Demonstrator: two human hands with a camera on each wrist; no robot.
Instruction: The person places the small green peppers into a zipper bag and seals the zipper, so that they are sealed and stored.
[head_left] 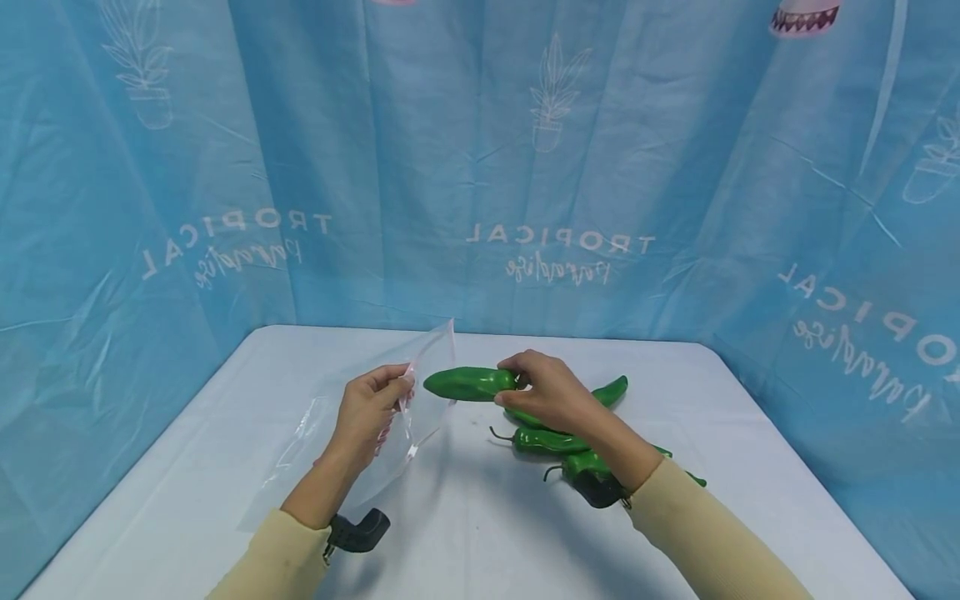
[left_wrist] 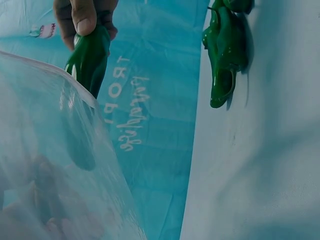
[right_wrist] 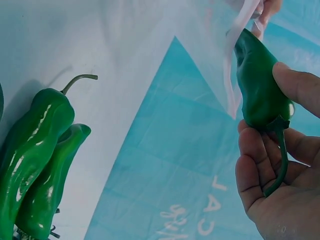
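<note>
My right hand (head_left: 551,392) pinches a green pepper (head_left: 468,384) near its stem end, with the tip pointing left. In the right wrist view the pepper's curved stem (right_wrist: 283,160) hangs along the palm. My left hand (head_left: 369,417) grips the edge of a clear plastic bag (head_left: 431,358) and holds it up off the table. The bag's mouth faces the pepper, whose tip overlaps the opening in the head view. Seen from the left wrist, the pepper's lower part (left_wrist: 80,145) shows through the film.
Several more green peppers (head_left: 543,442) lie in a loose pile on the white table (head_left: 480,533), below and beside my right forearm. A blue printed curtain (head_left: 420,167) hangs around the back and sides. Dark wrist cameras (head_left: 360,531) sit on both wrists.
</note>
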